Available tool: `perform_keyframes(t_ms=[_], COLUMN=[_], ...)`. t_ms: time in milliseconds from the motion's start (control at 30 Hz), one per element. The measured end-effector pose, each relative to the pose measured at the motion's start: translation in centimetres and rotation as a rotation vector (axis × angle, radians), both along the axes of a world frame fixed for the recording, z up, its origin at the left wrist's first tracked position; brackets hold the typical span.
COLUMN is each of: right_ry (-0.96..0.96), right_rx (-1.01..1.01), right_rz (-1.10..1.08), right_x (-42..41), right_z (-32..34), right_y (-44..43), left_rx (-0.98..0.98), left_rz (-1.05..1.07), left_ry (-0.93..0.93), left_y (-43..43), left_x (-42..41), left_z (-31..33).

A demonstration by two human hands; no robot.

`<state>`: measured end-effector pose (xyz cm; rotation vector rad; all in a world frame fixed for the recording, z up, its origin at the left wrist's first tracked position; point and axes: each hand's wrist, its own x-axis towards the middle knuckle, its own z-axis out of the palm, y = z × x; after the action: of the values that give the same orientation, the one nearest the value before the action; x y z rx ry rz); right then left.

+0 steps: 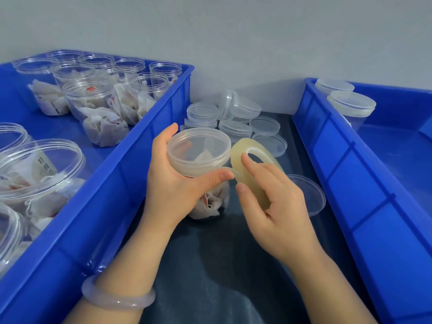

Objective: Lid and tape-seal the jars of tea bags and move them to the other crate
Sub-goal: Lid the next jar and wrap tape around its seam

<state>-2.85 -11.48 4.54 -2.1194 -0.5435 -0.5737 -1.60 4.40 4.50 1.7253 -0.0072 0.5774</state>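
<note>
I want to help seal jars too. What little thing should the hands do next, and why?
Probably the right hand should pull the tape roll around the lid. The left hand grips the jar, its thumb seems to pin the tape's end at the lid's edge, so the strip looks ready to wrap the seam.

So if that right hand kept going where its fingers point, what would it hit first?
Most likely the translucent round plastic lid on the clear jar the left hand holds. The right hand, gripping the yellowish tape roll, points at it; depth is unclear.
</note>
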Motion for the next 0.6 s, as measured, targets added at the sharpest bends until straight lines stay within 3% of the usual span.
perform_keyframes(t_ms=[267, 400, 600], right_ry=[-0.090, -0.027, 0.100], right_rx=[0.069, 0.066, 0.265], right_rz=[-0.263, -0.280, -0.200], right_x=[0.2, 0.4, 0.3], right_z=[0.9, 0.7, 0.7], right_y=[-0.2, -0.3, -0.5], left_rx=[0.013, -0.039, -0.132], left_rz=[-0.028, -0.151, -0.306], left_ry=[0.006, 0.018, 0.032], left_y=[0.3, 0.3, 1.3], left_x=[0.2, 0.0, -0.1], left_z=[0.2, 0.2, 0.1])
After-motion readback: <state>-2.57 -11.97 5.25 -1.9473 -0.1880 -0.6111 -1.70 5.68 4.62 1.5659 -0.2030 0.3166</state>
